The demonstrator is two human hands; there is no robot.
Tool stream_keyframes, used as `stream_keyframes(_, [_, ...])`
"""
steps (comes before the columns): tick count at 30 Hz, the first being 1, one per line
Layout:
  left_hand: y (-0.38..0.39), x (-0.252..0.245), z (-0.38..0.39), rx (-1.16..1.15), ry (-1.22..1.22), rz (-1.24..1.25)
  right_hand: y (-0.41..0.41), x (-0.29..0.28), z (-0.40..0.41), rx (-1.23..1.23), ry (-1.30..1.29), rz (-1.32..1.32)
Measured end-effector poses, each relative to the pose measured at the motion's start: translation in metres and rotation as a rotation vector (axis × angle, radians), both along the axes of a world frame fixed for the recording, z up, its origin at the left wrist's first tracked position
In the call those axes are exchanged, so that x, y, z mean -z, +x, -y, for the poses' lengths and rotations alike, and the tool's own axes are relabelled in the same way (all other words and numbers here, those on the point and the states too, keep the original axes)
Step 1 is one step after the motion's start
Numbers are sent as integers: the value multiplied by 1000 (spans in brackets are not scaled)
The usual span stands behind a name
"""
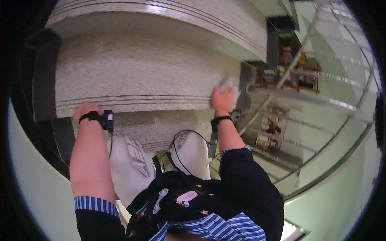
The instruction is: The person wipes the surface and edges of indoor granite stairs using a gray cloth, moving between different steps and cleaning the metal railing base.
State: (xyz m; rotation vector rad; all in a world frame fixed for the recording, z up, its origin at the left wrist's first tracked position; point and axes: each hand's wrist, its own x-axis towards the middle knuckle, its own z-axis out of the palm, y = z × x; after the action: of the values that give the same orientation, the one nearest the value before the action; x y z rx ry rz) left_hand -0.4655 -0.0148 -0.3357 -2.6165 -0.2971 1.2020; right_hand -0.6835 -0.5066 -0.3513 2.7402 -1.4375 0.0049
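Note:
My right hand (222, 98) presses a crumpled pale cloth (232, 90) onto the right end of a speckled stone stair tread (144, 69), close to its dark side border. My left hand (87, 109) is at the left front edge of the same tread, partly hidden by its wrist, so its fingers do not show. Three dark grooves run along the tread's front edge. A black strap with a small device (107, 120) is on my left wrist, and another black band (221, 120) circles my right wrist.
A higher step (181, 12) rises beyond the tread. Along the right runs a metal stair railing (304, 95), with shelves of assorted items (289, 72) past it. A thin black cable (193, 131) loops over my pale-trousered knees (190, 153). Dark stone borders the left side (45, 81).

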Motion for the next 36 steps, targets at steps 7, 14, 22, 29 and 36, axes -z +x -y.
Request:
stream_keyframes(7, [10,26,7,113,-30,24,23,-6,-103,-623,273,186])
stream_keyframes(14, [-8,24,5,185,50,242,33,-20,-196,-727,273,365])
stream_keyframes(22, [-73,167,61,111,-716,415,39,-42,-179,-634,347,437])
stream_keyframes(29, [-130,55,214,475,-180,-53,-64,-14,-2,-58,190,94])
stream_keyframes(36, [-106,-15,230,199,-77,-41,-85,-13,95,157,103,110])
